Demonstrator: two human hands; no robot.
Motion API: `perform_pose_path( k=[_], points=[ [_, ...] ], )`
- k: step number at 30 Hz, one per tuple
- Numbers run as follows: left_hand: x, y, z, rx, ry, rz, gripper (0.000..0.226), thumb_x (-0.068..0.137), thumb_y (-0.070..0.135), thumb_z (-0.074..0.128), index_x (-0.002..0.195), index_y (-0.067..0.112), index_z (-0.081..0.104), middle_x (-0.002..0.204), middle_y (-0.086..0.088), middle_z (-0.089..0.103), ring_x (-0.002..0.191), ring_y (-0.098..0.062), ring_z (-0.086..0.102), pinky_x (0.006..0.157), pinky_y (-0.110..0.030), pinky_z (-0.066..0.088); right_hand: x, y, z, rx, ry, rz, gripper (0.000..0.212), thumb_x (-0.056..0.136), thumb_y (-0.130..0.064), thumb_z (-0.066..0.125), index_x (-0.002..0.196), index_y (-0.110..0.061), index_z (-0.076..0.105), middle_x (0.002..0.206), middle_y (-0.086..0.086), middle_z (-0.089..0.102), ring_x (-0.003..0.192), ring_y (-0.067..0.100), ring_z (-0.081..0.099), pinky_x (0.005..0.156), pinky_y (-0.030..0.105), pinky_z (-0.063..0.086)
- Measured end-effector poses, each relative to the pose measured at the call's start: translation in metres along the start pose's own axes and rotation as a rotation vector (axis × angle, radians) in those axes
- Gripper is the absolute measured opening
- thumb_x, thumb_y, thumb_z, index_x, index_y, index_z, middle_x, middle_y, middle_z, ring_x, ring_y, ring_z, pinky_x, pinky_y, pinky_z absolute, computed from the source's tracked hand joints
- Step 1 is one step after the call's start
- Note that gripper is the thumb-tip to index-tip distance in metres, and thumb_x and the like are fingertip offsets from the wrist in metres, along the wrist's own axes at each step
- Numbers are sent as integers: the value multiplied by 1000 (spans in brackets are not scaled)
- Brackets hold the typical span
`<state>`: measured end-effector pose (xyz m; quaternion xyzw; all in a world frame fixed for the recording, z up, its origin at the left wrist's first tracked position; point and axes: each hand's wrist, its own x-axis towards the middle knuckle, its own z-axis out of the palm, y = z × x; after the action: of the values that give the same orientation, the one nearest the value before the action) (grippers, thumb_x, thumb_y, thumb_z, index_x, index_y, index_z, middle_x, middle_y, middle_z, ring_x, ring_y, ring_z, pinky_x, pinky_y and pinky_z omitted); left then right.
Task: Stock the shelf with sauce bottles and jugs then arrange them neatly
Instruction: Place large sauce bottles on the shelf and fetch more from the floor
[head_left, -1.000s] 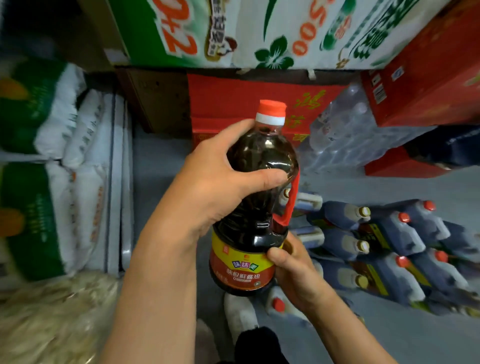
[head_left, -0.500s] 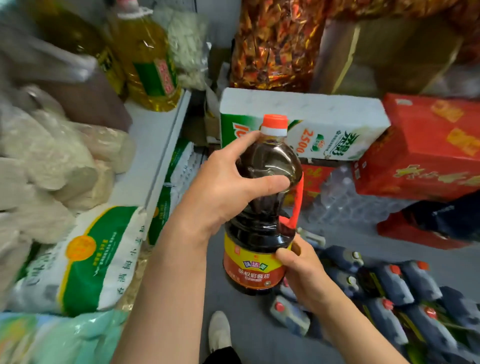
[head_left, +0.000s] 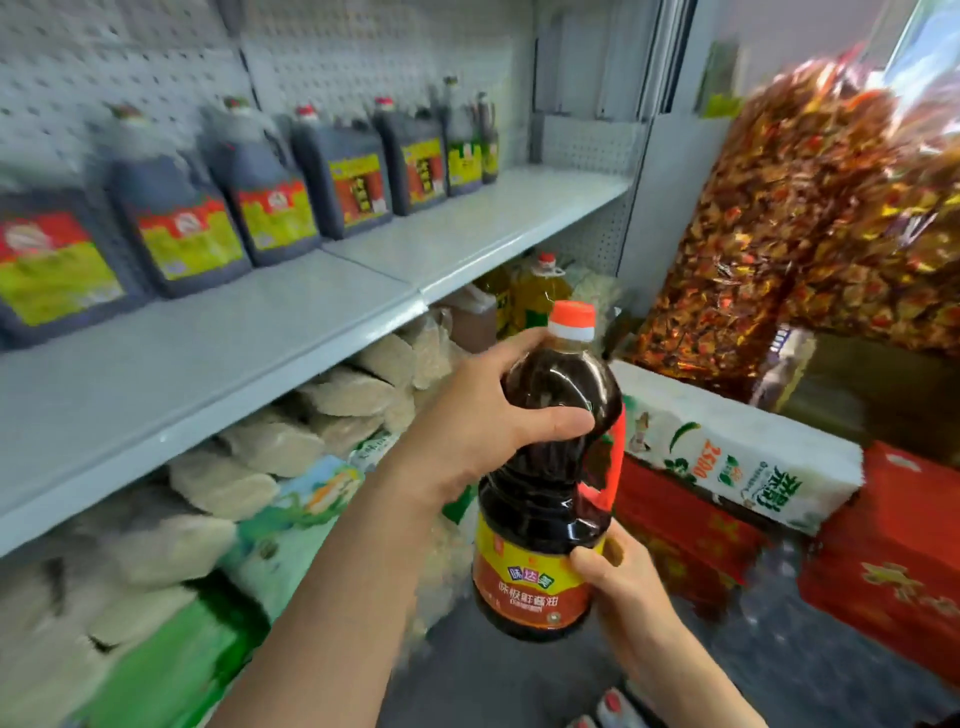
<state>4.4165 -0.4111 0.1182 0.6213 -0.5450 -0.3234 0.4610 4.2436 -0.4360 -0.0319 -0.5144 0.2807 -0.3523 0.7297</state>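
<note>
Gripping one dark sauce bottle (head_left: 545, 499) upright in mid-air, both hands closed on it: left hand (head_left: 483, 421) wraps the shoulder below the orange cap (head_left: 572, 319), right hand (head_left: 618, 582) clasps the label end near the base. Just left, one grey shelf (head_left: 311, 312) carries five dark jugs (head_left: 270, 192) in a row, then two slim bottles (head_left: 470, 140) at the far end; its front strip is bare. Beneath it, pale sacks (head_left: 291, 441) and one yellow oil jug (head_left: 535, 291). Right: white box (head_left: 737, 452), red cartons (head_left: 883, 566), foil snack bags (head_left: 810, 218). Versus 0.5 s ago, grip unchanged; view tilted up, jug shelf now visible, floor jugs gone from frame.
</note>
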Motion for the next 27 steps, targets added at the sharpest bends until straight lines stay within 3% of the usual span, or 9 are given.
perform_pose_path(
  k=[3, 5, 11, 14, 17, 22, 25, 27],
  points=[
    [-45, 32, -40, 46, 132, 19, 90, 45, 55, 85, 130, 47, 57, 117, 19, 69, 111, -4, 65, 104, -40, 49, -10, -22, 44, 0, -138, -21, 81, 35, -57, 98, 111, -41, 75, 118, 10, 74, 110, 30, 70, 84, 37, 59],
    [-75, 48, -69, 77, 201, 26, 76, 47, 51, 85, 119, 53, 60, 111, 21, 71, 107, -4, 66, 102, -41, 50, -13, -29, 78, -1, -230, -38, 81, 36, -58, 97, 112, -42, 75, 119, 10, 73, 112, 31, 69, 88, 41, 58],
    [-166, 67, -164, 112, 412, 22, 64, 55, 39, 89, 109, 58, 61, 109, 22, 71, 105, 0, 66, 102, -34, 49, -11, -29, 192, 0, -438, -41, 91, 51, -46, 98, 129, -11, 66, 127, 25, 66, 119, 46, 61, 103, 66, 45],
    [-215, 74, -215, 140, 557, 22, 70, 54, 40, 93, 108, 65, 57, 112, 29, 68, 106, 8, 63, 101, -27, 47, -10, -28, 259, -38, -555, -50, 93, 54, -49, 96, 131, -9, 64, 126, 22, 67, 119, 42, 63, 103, 63, 46],
    [-267, 83, -263, 152, 665, 12, 66, 55, 35, 91, 105, 64, 58, 111, 27, 70, 106, 5, 64, 103, -32, 48, -10, -26, 330, -66, -666, -72, 93, 53, -51, 96, 132, -13, 64, 127, 19, 67, 120, 39, 63, 102, 62, 46],
    [-346, 81, -334, 259, 879, -47, 94, 50, 48, 92, 136, 44, 54, 124, 25, 64, 116, 4, 59, 105, -31, 45, -22, -12, 444, -102, -898, -98, 83, 57, -54, 92, 130, -24, 66, 127, 11, 69, 120, 33, 64, 101, 56, 51],
    [-386, 75, -368, 247, 949, -66, 63, 60, 33, 92, 114, 47, 65, 109, 29, 70, 104, 9, 63, 90, -14, 48, -29, 3, 501, -111, -986, -70, 73, 61, -48, 90, 127, -25, 68, 126, 9, 70, 119, 31, 65, 102, 56, 50],
    [-411, 68, -389, 232, 999, -89, 60, 63, 27, 91, 113, 48, 64, 105, 26, 71, 102, 7, 65, 91, -18, 49, -35, 13, 534, -110, -1026, -45, 75, 57, -51, 92, 124, -27, 69, 124, 8, 71, 117, 29, 66, 102, 53, 50]
  ],
)
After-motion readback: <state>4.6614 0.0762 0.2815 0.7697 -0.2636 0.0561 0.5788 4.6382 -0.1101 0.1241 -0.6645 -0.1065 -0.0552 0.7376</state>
